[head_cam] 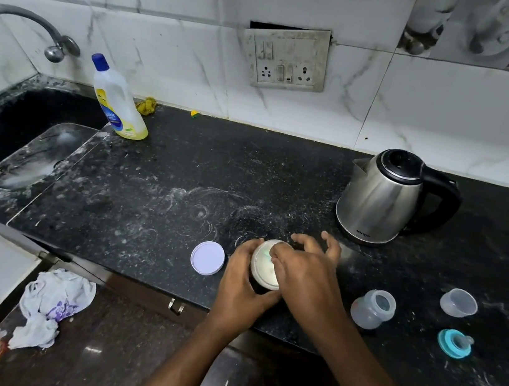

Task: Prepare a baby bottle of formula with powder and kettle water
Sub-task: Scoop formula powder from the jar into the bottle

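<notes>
An open round formula tin (264,267) stands near the front edge of the dark counter, with pale powder inside. My left hand (242,284) grips its side. My right hand (305,267) reaches into its mouth, thumb and forefinger pinching a small greenish scoop that is mostly hidden. The tin's white lid (207,257) lies flat just to the left. An open clear baby bottle (372,308) stands to the right. Further right sit its clear cap (458,302) and the blue ring with teat (455,343). A steel kettle (383,196) stands behind, lid closed.
A sink (25,141) with a tap (24,26) lies at the left, with a yellow detergent bottle (118,101) beside it. A wall socket panel (286,58) is on the tiles. A crumpled plastic bag (49,306) lies on the floor. The counter (166,180) is dusted with powder.
</notes>
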`<act>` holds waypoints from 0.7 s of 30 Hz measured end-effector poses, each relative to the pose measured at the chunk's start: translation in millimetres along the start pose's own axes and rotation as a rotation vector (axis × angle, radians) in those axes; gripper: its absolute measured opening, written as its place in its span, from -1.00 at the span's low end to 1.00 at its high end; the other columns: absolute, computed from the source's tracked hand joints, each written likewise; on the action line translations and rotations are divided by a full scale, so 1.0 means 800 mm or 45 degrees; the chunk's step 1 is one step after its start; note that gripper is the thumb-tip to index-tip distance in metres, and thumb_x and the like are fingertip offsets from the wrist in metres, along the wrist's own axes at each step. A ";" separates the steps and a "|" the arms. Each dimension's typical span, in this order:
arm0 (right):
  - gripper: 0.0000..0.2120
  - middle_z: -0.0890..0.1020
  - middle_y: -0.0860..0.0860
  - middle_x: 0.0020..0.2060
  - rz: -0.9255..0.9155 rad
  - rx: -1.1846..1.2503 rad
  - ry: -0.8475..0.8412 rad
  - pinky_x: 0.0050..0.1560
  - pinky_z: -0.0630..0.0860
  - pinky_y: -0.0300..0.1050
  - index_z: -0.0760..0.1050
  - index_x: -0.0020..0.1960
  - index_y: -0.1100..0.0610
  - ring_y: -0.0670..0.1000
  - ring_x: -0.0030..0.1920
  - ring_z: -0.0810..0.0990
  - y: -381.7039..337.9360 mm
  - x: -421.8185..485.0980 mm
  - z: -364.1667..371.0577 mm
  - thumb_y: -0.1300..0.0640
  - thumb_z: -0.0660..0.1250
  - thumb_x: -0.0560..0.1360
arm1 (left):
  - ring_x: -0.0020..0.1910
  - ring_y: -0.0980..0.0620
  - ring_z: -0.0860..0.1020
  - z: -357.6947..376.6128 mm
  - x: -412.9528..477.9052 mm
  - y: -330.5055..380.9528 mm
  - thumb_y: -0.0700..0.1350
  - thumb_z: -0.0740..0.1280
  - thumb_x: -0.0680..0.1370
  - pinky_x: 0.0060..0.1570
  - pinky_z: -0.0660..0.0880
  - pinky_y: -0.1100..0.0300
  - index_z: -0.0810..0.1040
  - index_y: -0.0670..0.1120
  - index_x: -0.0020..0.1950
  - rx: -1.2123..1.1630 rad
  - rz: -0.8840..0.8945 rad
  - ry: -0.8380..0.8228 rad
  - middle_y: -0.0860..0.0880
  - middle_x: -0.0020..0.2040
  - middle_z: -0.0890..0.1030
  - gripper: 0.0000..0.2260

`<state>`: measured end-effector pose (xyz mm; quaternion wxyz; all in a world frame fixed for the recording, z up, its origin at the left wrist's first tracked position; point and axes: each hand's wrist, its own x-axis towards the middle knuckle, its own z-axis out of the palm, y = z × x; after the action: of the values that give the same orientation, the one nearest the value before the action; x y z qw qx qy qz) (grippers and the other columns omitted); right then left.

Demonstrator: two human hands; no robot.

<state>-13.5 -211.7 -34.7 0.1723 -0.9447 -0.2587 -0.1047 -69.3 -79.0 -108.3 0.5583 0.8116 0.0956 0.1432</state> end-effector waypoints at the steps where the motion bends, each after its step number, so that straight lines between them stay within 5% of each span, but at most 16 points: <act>1: -0.85 0.70 0.02 -0.37 0.016 0.015 0.004 0.44 0.08 0.17 0.62 -0.19 0.03 0.11 0.15 0.71 -0.001 -0.002 0.003 0.19 0.58 0.37 | 0.44 0.00 0.55 0.000 0.000 0.001 0.08 0.71 0.34 0.40 0.52 -0.17 0.40 0.16 0.48 0.002 0.000 0.000 0.13 0.43 0.55 -0.20; 9: -0.91 0.76 0.01 -0.18 0.136 0.164 0.071 0.46 0.02 0.13 0.68 -0.16 -0.04 0.02 0.19 0.68 -0.001 -0.007 0.021 0.05 0.39 0.46 | 0.42 0.03 0.56 -0.001 0.000 0.004 0.07 0.70 0.33 0.39 0.52 -0.14 0.39 0.21 0.45 0.011 -0.020 -0.013 0.13 0.41 0.55 -0.21; 15: -0.97 0.72 -0.11 -0.19 0.297 0.372 0.022 0.46 0.04 0.13 0.67 -0.11 -0.07 -0.07 0.22 0.61 -0.002 -0.010 0.011 0.06 0.47 0.47 | 0.42 -0.04 0.56 0.004 0.003 -0.004 0.12 0.71 0.32 0.37 0.53 -0.19 0.38 0.17 0.49 0.036 -0.039 -0.022 0.10 0.42 0.56 -0.17; 18: -0.92 0.69 -0.17 -0.27 0.430 0.529 -0.021 0.40 0.25 0.16 0.62 -0.14 -0.12 -0.11 0.07 0.64 0.005 -0.008 0.000 0.04 0.49 0.47 | 0.42 -0.03 0.55 0.002 0.004 -0.006 0.13 0.71 0.33 0.37 0.53 -0.16 0.35 0.28 0.48 0.088 -0.006 -0.005 0.14 0.42 0.54 -0.17; 21: -0.94 0.70 -0.20 -0.34 0.576 0.808 -0.016 0.14 0.54 0.18 0.60 -0.15 -0.19 -0.15 -0.19 0.68 0.019 -0.009 -0.006 -0.03 0.46 0.44 | 0.43 0.06 0.51 -0.002 0.005 -0.004 0.09 0.70 0.32 0.40 0.50 -0.08 0.29 0.39 0.45 0.174 0.036 0.006 0.23 0.42 0.51 -0.15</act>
<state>-12.4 -229.0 -36.3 0.4732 -0.8782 -0.0644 0.0271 -66.1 -75.0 -110.2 0.4992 0.8487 0.0949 0.1463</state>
